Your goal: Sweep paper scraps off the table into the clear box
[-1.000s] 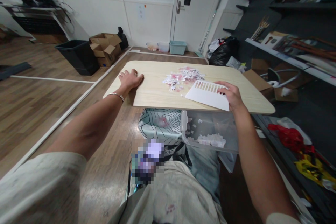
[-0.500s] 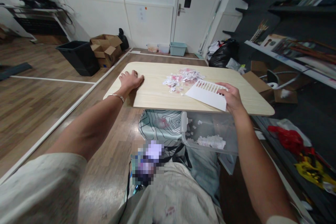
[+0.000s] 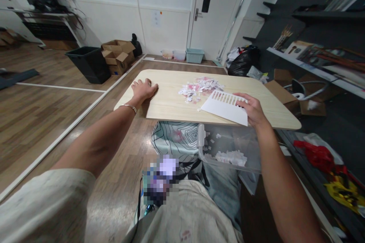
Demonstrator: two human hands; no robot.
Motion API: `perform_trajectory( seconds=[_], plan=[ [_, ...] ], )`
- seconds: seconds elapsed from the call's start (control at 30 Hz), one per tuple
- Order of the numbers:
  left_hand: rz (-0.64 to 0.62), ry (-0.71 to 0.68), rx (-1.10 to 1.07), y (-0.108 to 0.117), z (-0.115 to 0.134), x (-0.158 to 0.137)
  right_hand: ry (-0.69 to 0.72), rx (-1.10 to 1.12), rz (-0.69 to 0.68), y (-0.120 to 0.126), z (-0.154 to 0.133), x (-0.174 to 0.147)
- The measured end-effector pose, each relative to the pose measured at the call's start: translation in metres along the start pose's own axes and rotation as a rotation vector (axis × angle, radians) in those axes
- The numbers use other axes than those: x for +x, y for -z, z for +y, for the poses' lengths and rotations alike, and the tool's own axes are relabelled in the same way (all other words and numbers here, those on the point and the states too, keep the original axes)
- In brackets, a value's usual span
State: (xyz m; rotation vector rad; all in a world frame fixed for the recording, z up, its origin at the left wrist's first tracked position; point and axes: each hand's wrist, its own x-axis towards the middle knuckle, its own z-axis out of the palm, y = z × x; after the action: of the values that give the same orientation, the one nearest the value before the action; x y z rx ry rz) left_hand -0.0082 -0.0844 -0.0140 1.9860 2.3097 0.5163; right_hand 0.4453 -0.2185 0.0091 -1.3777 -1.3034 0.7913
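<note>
My right hand point(image 3: 253, 111) grips the right end of a white card with a row of slots point(image 3: 224, 107), tilted at the table's near edge. The card's left edge lies close to a loose heap of white and pink paper scraps point(image 3: 202, 86) on the pale wooden table point(image 3: 168, 102). My left hand point(image 3: 144, 90) rests on the left part of the tabletop, fingers spread, holding nothing. Below the table's near edge, a clear plastic box point(image 3: 211, 157) has more paper scraps point(image 3: 232, 157) in it.
A black bin point(image 3: 89, 64) and open cardboard boxes point(image 3: 118, 55) stand on the floor at the left. Dark shelving point(image 3: 310, 26) runs along the right, with a cardboard box point(image 3: 285, 87) beside the table. A patterned cloth point(image 3: 173, 136) lies beneath the table.
The whole view has shifted slightly down and to the right. Against the table, both hands and the slotted card stay nearly where they were.
</note>
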Motion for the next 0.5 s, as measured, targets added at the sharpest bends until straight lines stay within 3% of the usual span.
perform_trajectory(
  seconds=[0.33, 0.5],
  plan=[
    [0.012, -0.003, -0.017, -0.0058, -0.0031, 0.0046, -0.017, 0.008, -0.103, 0.0001, -0.0051, -0.0070],
    [0.014, -0.007, -0.018, -0.0068, -0.0044, 0.0057, -0.035, 0.012, -0.081, 0.0012, -0.0077, -0.0072]
  ],
)
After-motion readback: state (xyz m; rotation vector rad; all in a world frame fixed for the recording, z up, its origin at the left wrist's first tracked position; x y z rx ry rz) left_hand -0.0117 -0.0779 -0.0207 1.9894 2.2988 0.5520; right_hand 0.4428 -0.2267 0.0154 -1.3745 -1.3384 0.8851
